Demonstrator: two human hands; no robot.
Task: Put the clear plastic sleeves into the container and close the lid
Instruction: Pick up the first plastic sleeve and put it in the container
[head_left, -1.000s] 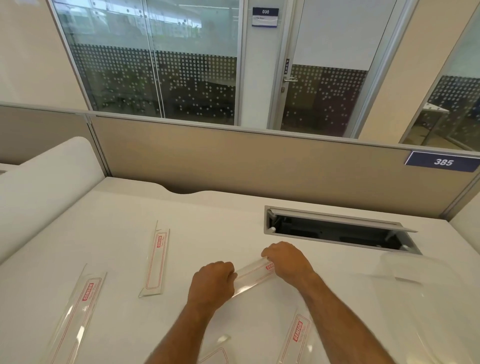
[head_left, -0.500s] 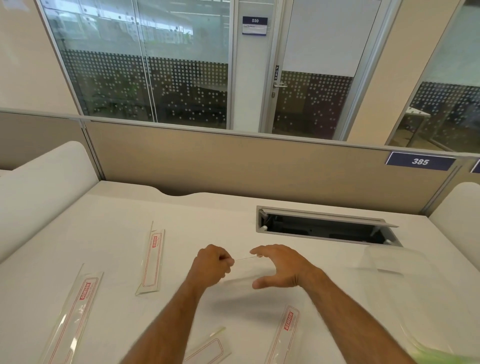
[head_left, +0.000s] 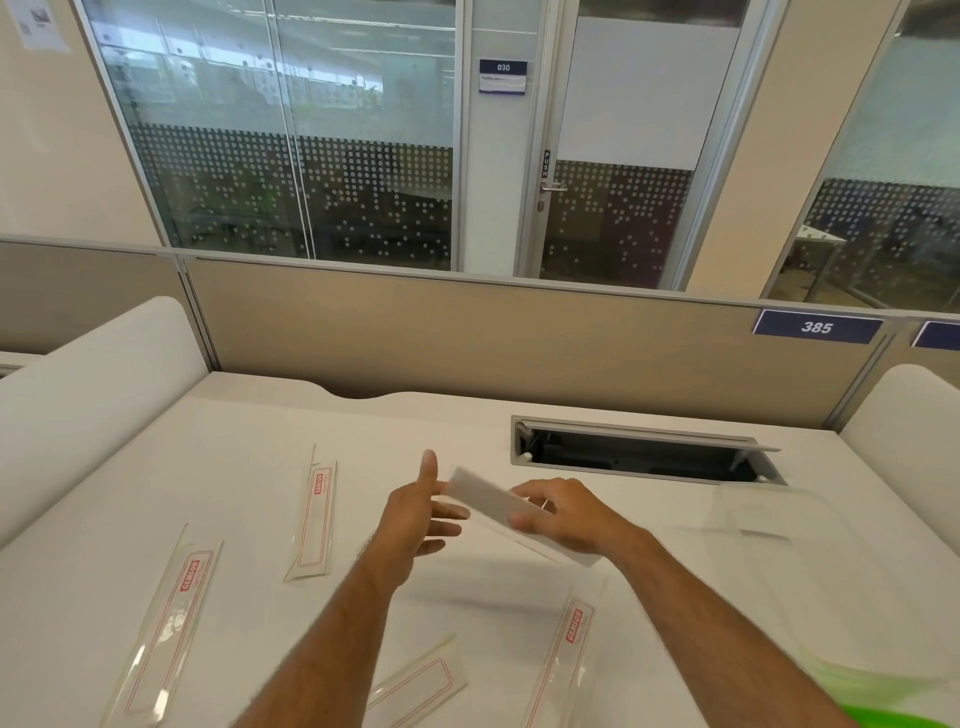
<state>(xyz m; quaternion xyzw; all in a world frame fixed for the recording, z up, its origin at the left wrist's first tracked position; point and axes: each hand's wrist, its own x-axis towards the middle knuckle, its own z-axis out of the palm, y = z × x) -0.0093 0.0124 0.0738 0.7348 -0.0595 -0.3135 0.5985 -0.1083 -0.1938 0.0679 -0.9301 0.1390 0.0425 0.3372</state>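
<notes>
Head view: sleeve (head_left: 498, 503) inside right hand (head_left: 566, 514) grip

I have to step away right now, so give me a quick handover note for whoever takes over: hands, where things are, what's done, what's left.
Right hand grips one clear sleeve, lifted off the desk. Left hand is open beside it, fingers at the sleeve's end.
Four more sleeves lie flat on the desk: far left, mid left, near centre, near right.
Clear container sits open at right; green lid at the bottom right corner.
Done: none visibly in the container.
Left: load all five sleeves, close the lid.
</notes>
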